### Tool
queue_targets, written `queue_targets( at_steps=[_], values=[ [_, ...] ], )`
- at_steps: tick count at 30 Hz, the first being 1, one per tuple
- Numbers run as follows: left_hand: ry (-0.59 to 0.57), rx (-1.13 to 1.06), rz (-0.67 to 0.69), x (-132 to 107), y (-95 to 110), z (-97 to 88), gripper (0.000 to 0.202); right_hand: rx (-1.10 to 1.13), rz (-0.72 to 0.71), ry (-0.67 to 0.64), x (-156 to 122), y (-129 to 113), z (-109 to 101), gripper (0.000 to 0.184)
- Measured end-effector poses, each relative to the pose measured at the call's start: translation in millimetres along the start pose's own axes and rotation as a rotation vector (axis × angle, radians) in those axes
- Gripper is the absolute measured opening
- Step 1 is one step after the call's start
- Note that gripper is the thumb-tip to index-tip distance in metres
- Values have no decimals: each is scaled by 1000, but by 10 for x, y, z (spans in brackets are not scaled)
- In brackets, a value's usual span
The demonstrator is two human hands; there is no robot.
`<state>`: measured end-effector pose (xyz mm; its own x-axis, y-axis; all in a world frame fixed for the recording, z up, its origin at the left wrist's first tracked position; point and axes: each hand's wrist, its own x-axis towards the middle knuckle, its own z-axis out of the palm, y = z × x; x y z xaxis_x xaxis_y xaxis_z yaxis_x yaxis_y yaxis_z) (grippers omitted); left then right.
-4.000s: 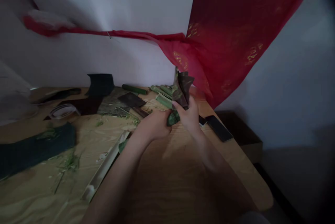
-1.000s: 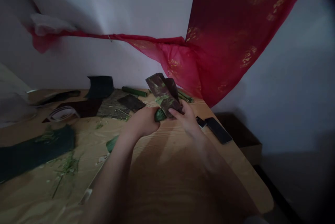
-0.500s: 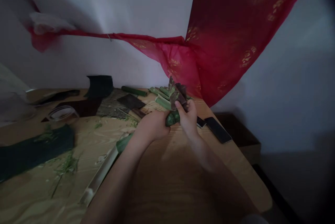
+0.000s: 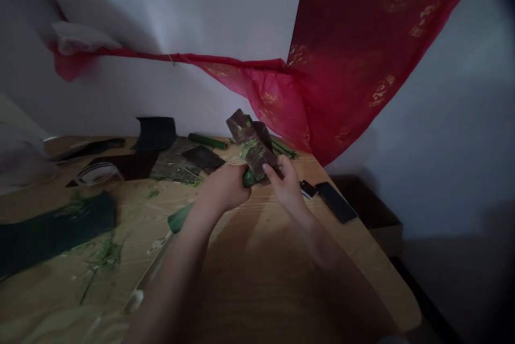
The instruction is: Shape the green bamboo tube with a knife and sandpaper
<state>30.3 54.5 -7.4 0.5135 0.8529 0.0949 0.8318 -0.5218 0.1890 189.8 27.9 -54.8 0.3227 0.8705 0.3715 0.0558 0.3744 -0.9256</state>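
Note:
My left hand [image 4: 224,187] is closed around a green bamboo tube [image 4: 177,219] that runs back along my forearm, its end showing between the two hands. My right hand [image 4: 284,183] presses a dark, green-smeared strip of sandpaper [image 4: 252,146] against that end; the strip sticks up and to the left. Both hands hover just above the wooden table [image 4: 257,279] near its far right part.
Split bamboo pieces [image 4: 284,147], a green stick [image 4: 208,141], dark sheets [image 4: 155,132], a tape roll [image 4: 96,172] and green shavings [image 4: 102,253] lie on the table. A phone [image 4: 336,202] lies right of my hands. A red cloth [image 4: 341,65] hangs from the wall. A pale bamboo slat [image 4: 142,285] lies near the front.
The sandpaper strip has swung back and forth over the tube's end: crumpled half a second ago, it now stands spread up-left again. My left hand drew the tube slightly left.

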Motion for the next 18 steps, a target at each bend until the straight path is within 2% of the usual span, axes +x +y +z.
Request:
queue_targets(
  at_steps=[9, 13, 18],
  values=[
    [47, 40, -49, -85, 156, -63, 26, 39, -21, 124, -88, -69, 116, 39],
    [48, 18, -59, -55, 133, -41, 27, 60, 30, 72, -68, -112, 84, 37],
    [24, -13, 23, -2, 51, -15, 25, 147, 99, -14, -16, -168, -18, 38]
  ],
)
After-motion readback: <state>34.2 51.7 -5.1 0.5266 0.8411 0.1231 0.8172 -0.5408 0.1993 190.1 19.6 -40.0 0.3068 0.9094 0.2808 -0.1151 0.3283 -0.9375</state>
